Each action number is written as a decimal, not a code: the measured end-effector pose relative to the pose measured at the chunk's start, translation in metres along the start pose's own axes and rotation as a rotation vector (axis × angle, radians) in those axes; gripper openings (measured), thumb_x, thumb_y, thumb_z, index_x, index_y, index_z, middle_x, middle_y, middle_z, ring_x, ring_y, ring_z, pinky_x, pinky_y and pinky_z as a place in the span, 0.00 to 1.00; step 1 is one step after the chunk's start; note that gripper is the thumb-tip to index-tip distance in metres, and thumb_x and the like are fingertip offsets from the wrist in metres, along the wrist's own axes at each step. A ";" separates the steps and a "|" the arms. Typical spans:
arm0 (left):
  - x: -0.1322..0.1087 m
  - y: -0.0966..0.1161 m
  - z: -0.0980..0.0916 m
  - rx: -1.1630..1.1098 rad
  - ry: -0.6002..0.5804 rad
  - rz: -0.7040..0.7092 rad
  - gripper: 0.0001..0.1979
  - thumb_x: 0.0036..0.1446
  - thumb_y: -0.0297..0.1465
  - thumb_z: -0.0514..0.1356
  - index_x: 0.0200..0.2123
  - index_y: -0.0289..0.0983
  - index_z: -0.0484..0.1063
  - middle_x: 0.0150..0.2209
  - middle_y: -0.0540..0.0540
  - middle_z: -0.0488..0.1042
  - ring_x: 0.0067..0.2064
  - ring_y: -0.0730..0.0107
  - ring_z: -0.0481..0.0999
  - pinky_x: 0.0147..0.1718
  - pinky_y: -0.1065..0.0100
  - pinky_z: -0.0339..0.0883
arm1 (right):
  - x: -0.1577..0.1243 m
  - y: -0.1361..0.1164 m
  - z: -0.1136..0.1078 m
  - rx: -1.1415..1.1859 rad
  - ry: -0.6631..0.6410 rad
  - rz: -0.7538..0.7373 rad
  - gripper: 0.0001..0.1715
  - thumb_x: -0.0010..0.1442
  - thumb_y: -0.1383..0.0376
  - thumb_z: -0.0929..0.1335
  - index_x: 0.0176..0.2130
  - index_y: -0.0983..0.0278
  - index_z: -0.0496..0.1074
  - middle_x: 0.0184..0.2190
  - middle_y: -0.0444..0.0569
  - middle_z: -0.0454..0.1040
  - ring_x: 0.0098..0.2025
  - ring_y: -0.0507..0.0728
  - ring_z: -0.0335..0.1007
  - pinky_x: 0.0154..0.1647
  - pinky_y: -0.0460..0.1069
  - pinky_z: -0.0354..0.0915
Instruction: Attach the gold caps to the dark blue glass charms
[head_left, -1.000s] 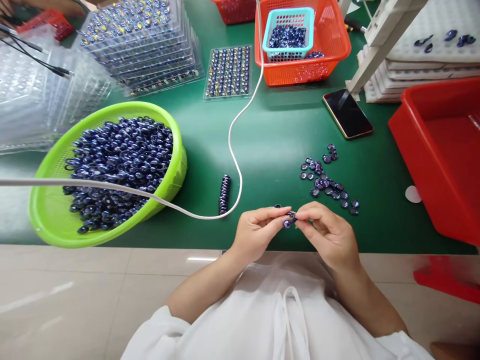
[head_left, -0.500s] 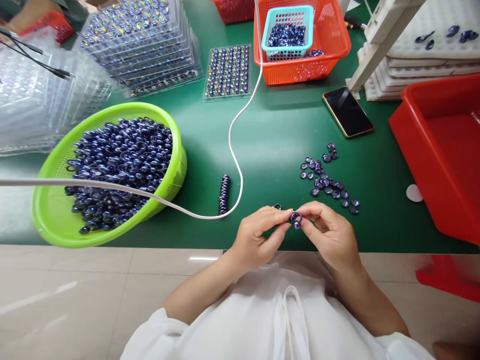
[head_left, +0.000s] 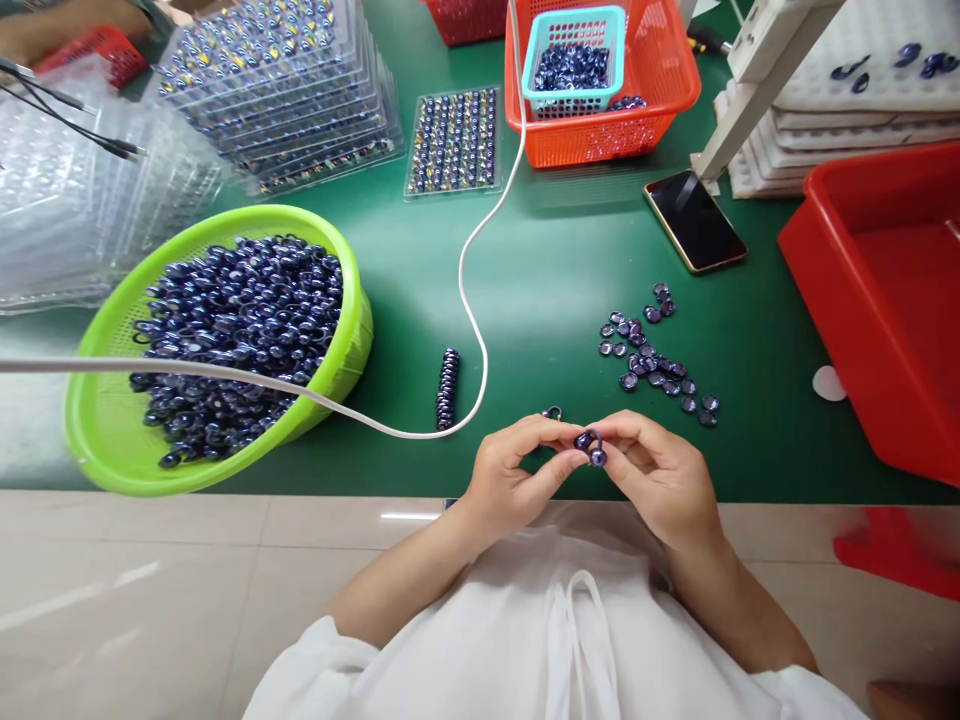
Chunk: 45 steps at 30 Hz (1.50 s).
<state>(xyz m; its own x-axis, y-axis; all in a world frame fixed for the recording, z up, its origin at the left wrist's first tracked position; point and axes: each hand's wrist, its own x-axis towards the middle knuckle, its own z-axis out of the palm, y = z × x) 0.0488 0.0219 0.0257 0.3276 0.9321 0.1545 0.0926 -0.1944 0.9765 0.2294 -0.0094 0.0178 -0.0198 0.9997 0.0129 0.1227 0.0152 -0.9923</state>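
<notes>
Just over the table's front edge, my left hand (head_left: 519,462) and my right hand (head_left: 664,470) meet, fingers closed in a pinch. Between the fingertips is a small glossy dark-blue C-shaped clip (head_left: 598,456) with rounded ends, shaped like a clip-on earphone shell. Part of it is hidden by the fingers. Another looped dark piece (head_left: 553,412) lies on the table behind my left fingers, partly covered. Loose dark round caps (head_left: 651,358) are scattered beyond my right hand. A neat row of dark pieces (head_left: 448,390) stands to the left of my hands.
A green basket (head_left: 352,300) heaped with dark clips sits left. A white cable (head_left: 480,340) crosses the table. Behind are stacked clear trays (head_left: 375,120), a filled tray (head_left: 454,140) and an orange basket (head_left: 592,148). A phone (head_left: 696,222) and red bin (head_left: 847,330) are right.
The clip has turned slightly between my fingertips, its round end now lower and more visible. My fingers have shifted a little; an arm shows more at the upper left.
</notes>
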 end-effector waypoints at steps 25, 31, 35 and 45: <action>0.007 -0.004 -0.007 -0.019 -0.047 0.282 0.14 0.56 0.23 0.69 0.45 0.42 0.82 0.35 0.44 0.85 0.36 0.64 0.83 0.39 0.64 0.77 | 0.000 0.002 -0.004 0.286 -0.056 0.075 0.02 0.62 0.63 0.72 0.37 0.58 0.75 0.32 0.44 0.75 0.33 0.52 0.74 0.35 0.47 0.73; 0.012 -0.004 -0.015 0.040 -0.135 0.291 0.08 0.58 0.29 0.68 0.42 0.42 0.82 0.33 0.44 0.85 0.35 0.64 0.84 0.39 0.63 0.79 | 0.002 0.009 -0.007 0.382 -0.140 0.244 0.07 0.61 0.60 0.74 0.36 0.60 0.76 0.30 0.45 0.77 0.31 0.53 0.75 0.32 0.47 0.75; 0.013 -0.004 -0.017 0.075 -0.135 0.359 0.10 0.58 0.26 0.67 0.44 0.40 0.81 0.34 0.43 0.85 0.35 0.64 0.85 0.39 0.64 0.79 | 0.001 0.007 -0.004 0.391 -0.110 0.235 0.05 0.61 0.62 0.74 0.36 0.60 0.76 0.30 0.44 0.77 0.30 0.52 0.76 0.32 0.46 0.75; 0.012 -0.008 -0.019 0.088 -0.134 0.437 0.14 0.57 0.21 0.67 0.46 0.37 0.80 0.33 0.42 0.85 0.35 0.65 0.84 0.38 0.66 0.79 | -0.005 0.002 0.004 0.194 0.014 -0.046 0.05 0.63 0.69 0.71 0.38 0.58 0.75 0.33 0.42 0.75 0.34 0.49 0.72 0.33 0.42 0.70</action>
<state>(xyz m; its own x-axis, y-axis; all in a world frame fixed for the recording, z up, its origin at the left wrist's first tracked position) 0.0340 0.0410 0.0225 0.4721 0.7105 0.5219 -0.0035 -0.5905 0.8071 0.2262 -0.0144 0.0149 -0.0066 0.9982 0.0593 -0.0720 0.0587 -0.9957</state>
